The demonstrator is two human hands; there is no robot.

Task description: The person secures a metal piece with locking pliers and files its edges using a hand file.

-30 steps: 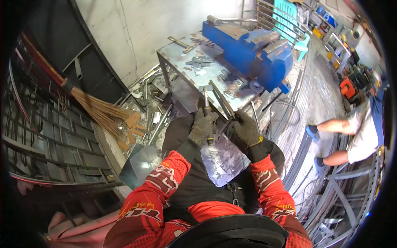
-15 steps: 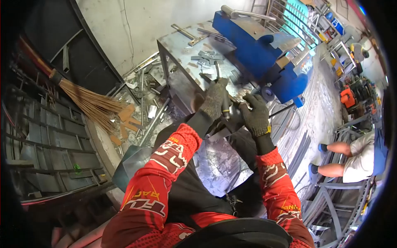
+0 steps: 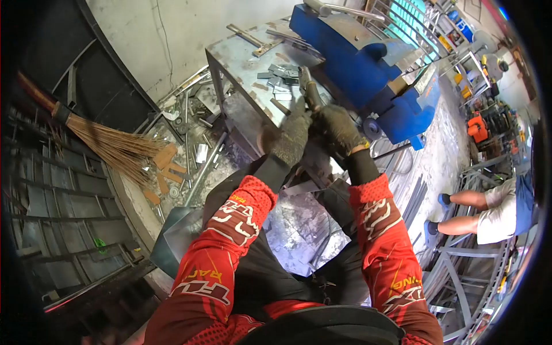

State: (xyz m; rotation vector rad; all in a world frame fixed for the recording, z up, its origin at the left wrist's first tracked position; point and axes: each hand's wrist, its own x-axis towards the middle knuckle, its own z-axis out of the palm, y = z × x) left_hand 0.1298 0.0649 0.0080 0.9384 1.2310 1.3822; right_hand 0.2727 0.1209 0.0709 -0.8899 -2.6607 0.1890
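Observation:
Both my hands wear dark knit work gloves and meet at the near edge of a metal worktable (image 3: 233,50). My right hand (image 3: 340,127) is closed around a hand tool (image 3: 311,91) with a dark shaft and a metal tip pointing away from me; its exact kind is unclear. Close beside it, my left hand (image 3: 292,137) has its fingers curled, and what they hold is hidden. A narrow metal strip (image 3: 280,107) shows just beyond the left fingers. Several small flat metal plates (image 3: 282,77) lie loosely piled on the tabletop past the hands.
A large blue bench vise (image 3: 356,63) occupies the table's right side. On the left are a stick broom (image 3: 109,138) and metal scraps on the floor. A try square (image 3: 253,41) lies at the back. Another person's legs (image 3: 468,213) are at the right, near metal frames.
The tool has passed from my left hand to my right hand, its tip now farther forward. My right hand has moved left, beside the left one. The view has shifted slightly.

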